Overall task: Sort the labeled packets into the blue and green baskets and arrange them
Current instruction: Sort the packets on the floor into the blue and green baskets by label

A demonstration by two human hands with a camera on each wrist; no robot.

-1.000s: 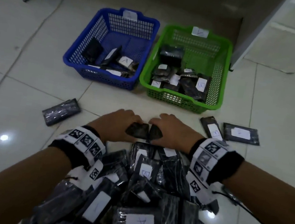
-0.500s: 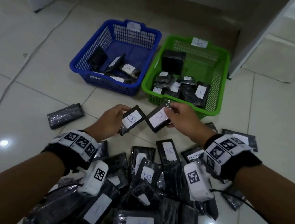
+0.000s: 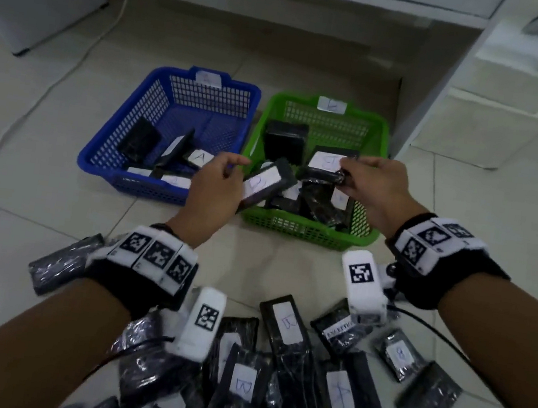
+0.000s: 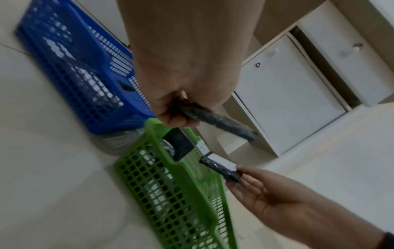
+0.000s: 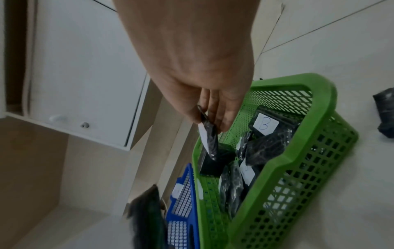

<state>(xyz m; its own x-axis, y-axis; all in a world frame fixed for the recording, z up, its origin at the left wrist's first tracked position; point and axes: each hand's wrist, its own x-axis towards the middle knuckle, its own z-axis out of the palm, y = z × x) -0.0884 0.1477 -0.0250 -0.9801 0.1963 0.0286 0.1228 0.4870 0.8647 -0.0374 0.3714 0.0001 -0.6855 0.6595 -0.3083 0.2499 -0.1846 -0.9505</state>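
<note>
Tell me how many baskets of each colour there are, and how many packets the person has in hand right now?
Blue basket: 1
Green basket: 1
Packet in left hand: 1
Packet in right hand: 1
Total: 4 things, 2 baskets and 2 held packets. Both packets hang over the green basket.

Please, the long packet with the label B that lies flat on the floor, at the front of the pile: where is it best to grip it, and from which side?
Probably the far short end of the long B packet, coming from above on the basket side. That end lies bare on the floor tiles, while the near end runs under other packets of the pile. A pinch across its narrow width should fit.
</note>
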